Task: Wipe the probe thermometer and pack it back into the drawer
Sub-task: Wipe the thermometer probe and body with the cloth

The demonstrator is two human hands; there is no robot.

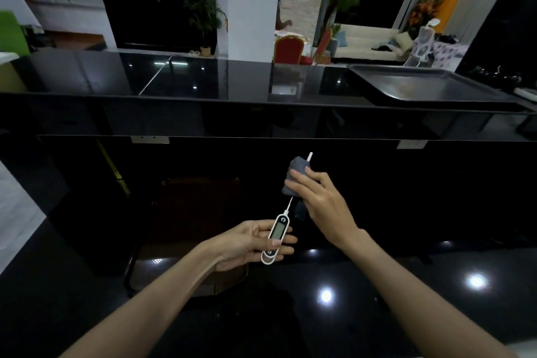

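The left hand (250,241) pinches the thermometer (277,231) by its white body, in the air over the dark counter (377,285). The right hand (316,200) squeezes a grey cloth (295,176) around the probe. It looks light and hard — hold the fat body, since the thin probe could bend or poke.

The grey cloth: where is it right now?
In the head view, just right of centre, the grey cloth is bunched in the right hand, wrapped around the thermometer's probe.

Glossy black counter (203,75), soft cloth (293,180)
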